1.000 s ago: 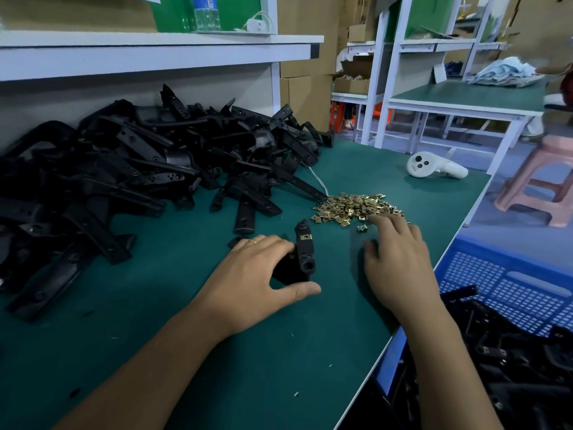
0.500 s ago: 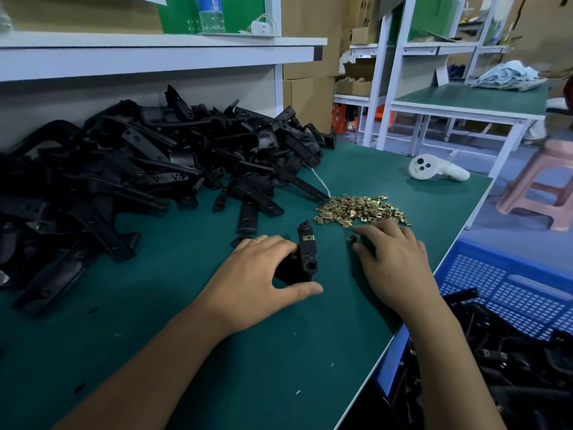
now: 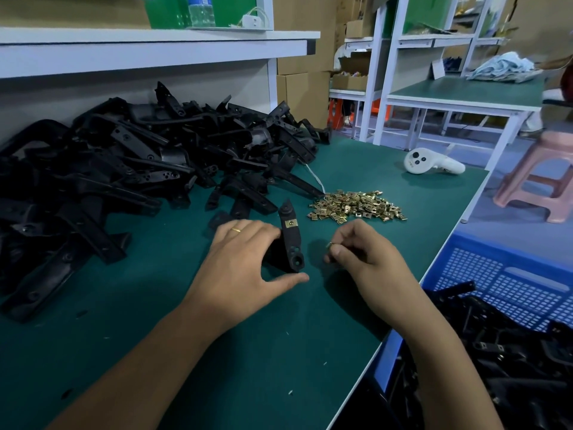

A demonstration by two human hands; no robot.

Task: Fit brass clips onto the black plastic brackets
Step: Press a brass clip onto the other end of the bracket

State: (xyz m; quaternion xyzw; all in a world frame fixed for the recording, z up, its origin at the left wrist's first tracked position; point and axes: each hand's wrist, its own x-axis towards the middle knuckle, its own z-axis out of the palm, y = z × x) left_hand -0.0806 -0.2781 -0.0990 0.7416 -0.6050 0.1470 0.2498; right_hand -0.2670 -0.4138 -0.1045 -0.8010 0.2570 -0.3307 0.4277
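Observation:
My left hand (image 3: 238, 268) grips a black plastic bracket (image 3: 291, 240) standing on the green table (image 3: 217, 352). One brass clip (image 3: 290, 224) sits on the bracket's upper part. My right hand (image 3: 362, 259) is just right of the bracket, apart from it, and pinches a single brass clip (image 3: 330, 244) between thumb and fingertips. A heap of loose brass clips (image 3: 356, 206) lies behind my right hand. A big pile of black brackets (image 3: 124, 169) fills the table's left and back.
A blue crate (image 3: 508, 283) with black brackets stands below the table's right edge. A white controller (image 3: 431, 162) lies at the far right of the table. A white shelf (image 3: 148, 48) overhangs the pile. A pink stool (image 3: 542, 178) and another bench stand beyond.
My right hand left the clip heap, drew back toward me and now pinches one clip near the bracket. My left hand kept its hold on the bracket.

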